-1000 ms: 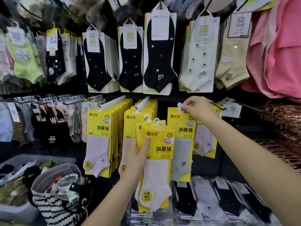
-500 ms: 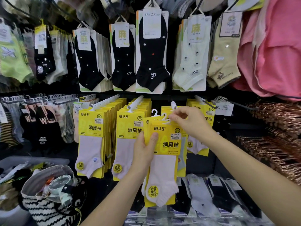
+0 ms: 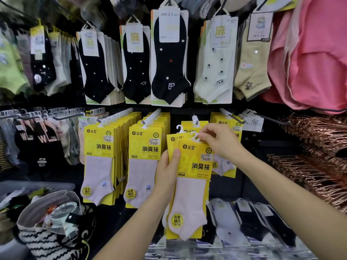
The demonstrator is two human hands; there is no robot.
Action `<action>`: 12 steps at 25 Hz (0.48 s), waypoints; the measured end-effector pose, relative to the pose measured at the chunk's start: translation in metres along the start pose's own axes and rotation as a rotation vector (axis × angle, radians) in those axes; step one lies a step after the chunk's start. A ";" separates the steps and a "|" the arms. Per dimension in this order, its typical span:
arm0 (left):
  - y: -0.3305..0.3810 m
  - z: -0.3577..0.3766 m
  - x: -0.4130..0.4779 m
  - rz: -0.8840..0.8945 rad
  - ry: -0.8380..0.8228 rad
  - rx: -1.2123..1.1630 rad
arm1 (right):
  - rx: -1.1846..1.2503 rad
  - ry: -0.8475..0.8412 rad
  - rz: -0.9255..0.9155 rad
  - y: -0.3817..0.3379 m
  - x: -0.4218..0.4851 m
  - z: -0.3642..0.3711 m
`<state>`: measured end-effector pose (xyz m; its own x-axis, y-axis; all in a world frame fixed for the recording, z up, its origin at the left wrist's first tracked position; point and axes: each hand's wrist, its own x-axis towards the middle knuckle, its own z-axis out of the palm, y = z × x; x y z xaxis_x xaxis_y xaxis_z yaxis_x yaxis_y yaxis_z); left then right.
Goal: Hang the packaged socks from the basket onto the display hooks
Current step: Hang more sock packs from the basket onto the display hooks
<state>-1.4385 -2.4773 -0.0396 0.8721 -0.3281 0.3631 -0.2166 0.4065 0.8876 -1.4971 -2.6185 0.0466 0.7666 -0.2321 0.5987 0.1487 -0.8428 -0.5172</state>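
Head view: left hand [image 3: 167, 171] grips the yellow sock packs [image 3: 195, 166] by their left edge, right hand [image 3: 221, 141] pinches the front pack's white hanger [image 3: 193, 135] at the top edge, just below the display hook [image 3: 195, 120], a dark gap separating it from the full hook [image 3: 153, 114] leftward.

There are two hands: the left hand [image 3: 167, 171] and the right hand [image 3: 219, 141]. The held packs [image 3: 195, 166] show three white hanger hooks [image 3: 179, 128]. Four stacks of yellow packs [image 3: 99, 147] hang on four display hooks [image 3: 152, 115]. Above them, three fronts show black socks [image 3: 169, 72]. One striped bag [image 3: 37, 241] stands low.
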 end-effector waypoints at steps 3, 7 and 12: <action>-0.001 -0.006 0.001 0.007 -0.002 -0.013 | 0.117 -0.025 0.074 0.001 0.005 0.000; -0.001 -0.029 0.003 0.130 0.107 0.117 | 0.215 0.017 0.159 0.005 0.017 -0.010; -0.004 -0.068 -0.001 0.210 0.208 0.154 | 0.205 0.095 0.176 0.000 0.038 -0.013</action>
<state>-1.4086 -2.4209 -0.0624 0.8686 -0.0635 0.4915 -0.4514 0.3077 0.8376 -1.4756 -2.6335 0.0775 0.7314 -0.4187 0.5383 0.1489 -0.6723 -0.7252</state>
